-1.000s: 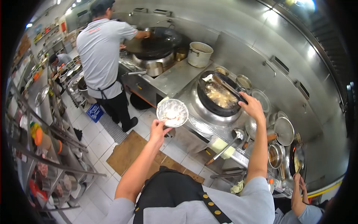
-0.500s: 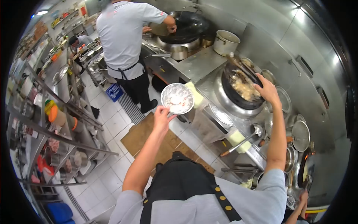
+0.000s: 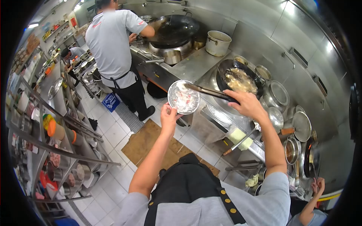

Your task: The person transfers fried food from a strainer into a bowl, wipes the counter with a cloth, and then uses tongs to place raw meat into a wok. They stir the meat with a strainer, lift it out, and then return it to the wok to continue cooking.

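Observation:
My left hand (image 3: 169,117) grips the rim of a round metal bowl (image 3: 184,97) that holds white powder with some reddish bits. My right hand (image 3: 247,102) is closed on the dark handle of metal tongs (image 3: 211,93). The tips of the tongs reach the upper right rim of the bowl. Behind the tongs, a black wok (image 3: 222,67) sits on the stove with pale pieces (image 3: 240,80) in bubbling oil.
At the left stove a co-worker (image 3: 113,45) stands by a large wok (image 3: 169,30). A pot (image 3: 218,43) is beyond my wok. Strainers (image 3: 302,126) and a ladle (image 3: 239,145) lie at right. Another person's hands (image 3: 318,185) show at lower right.
My right hand and the tongs have come from over the wok down and left to the bowl. The view has shifted a little, and the bowl sits slightly further right.

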{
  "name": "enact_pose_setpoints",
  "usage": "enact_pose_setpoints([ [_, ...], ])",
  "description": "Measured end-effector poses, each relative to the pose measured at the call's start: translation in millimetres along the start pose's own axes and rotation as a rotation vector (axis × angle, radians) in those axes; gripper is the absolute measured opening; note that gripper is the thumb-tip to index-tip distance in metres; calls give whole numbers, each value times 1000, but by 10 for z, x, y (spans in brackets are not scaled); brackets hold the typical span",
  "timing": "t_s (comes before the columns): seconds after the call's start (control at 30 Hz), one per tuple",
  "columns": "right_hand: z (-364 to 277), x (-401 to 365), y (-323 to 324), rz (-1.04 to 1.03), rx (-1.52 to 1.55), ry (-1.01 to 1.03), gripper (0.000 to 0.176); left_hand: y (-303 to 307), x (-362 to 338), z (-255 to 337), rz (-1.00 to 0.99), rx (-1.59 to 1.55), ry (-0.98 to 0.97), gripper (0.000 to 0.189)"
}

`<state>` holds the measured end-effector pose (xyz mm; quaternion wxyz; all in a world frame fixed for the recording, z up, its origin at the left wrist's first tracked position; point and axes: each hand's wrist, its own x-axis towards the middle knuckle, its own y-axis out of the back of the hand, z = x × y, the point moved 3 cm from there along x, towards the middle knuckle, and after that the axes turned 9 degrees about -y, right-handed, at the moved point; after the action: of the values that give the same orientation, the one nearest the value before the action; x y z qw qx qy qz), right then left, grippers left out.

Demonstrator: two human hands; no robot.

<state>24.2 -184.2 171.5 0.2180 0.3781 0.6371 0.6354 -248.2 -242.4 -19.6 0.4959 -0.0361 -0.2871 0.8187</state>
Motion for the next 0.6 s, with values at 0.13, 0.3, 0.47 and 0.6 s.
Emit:
enact_pose_setpoints([
  [0.13,319,-109,-272,-128,-86,-90,48,-158,50,-325,49,-136,206,15],
  [0.3,748,-215,-158,-71,31,-238,48,-363,66,-493,35,-120,301,14],
  [0.47,1538,-68,84,50,-65,-427,48,-301,-31,-567,49,-87,329,14],
  [0.6,2090,403,0,-83,-216,-722,49,-94,-94,-499,84,-99,295,15],
])
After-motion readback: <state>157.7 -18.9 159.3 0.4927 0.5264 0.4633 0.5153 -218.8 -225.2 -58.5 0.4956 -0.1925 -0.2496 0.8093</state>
